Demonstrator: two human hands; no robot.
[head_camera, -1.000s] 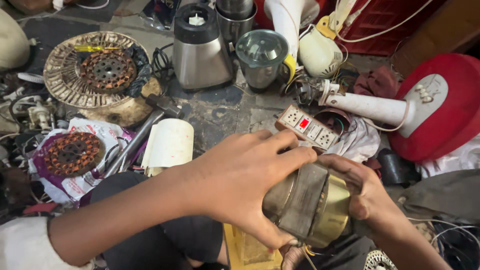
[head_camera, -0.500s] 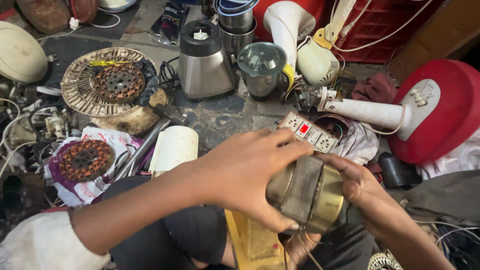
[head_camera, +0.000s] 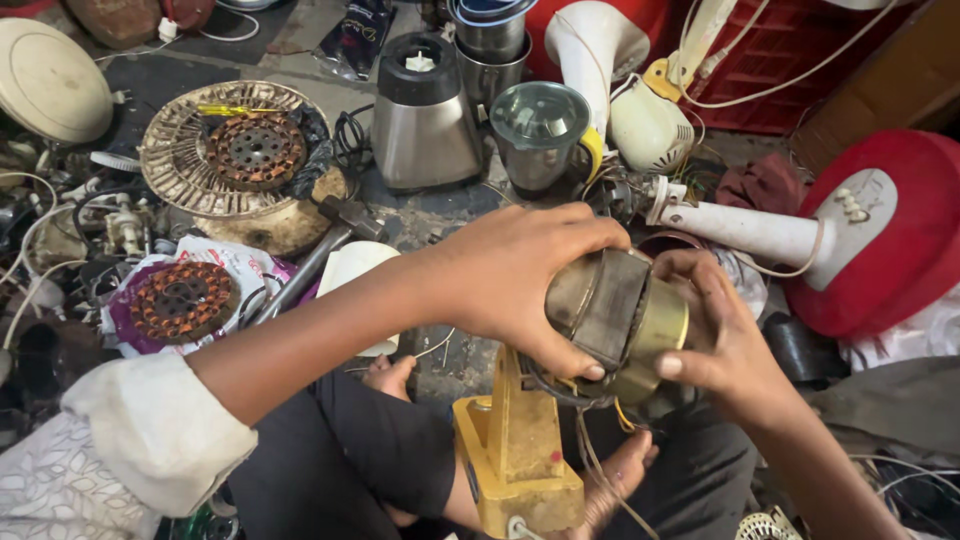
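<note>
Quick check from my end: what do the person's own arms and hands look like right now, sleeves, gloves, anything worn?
Both hands are bare: no gloves, rings or watch show on the left hand or the right hand. The left arm wears a white sleeve pushed up to about the elbow, its cuff plain, with a fine pattern on the fabric nearer the shoulder. The right forearm is uncovered as far as the picture shows.

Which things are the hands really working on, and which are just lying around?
In the hands:
- left hand and right hand both grip the metal motor
- yellow stand right under it, with wires hanging from the motor

Just lying around:
- blender base
- steel jar
- red fan base
- copper coil
- round wire grille
</note>
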